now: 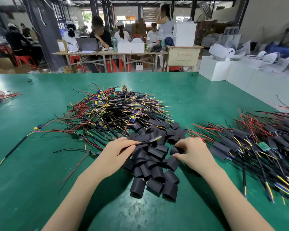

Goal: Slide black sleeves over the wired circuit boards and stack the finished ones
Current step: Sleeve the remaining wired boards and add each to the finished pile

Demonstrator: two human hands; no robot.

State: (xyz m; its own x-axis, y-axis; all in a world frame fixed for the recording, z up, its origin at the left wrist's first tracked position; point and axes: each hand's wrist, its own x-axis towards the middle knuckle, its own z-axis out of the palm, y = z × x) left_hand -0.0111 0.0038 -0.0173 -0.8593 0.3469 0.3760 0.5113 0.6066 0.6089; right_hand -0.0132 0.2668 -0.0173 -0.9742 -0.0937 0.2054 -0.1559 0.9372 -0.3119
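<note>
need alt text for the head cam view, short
Over a green table, the person's left hand pinches a black cable with coloured wire tips, while the right hand grips a black sleeve from a loose pile. Unsleeved wired boards are heaped behind, finished ones to the right.

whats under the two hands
Loose black sleeves heaped on the green table. The left hand pinches a cable; the right hand grips one sleeve. Sleeves beneath the palms are hidden.
</note>
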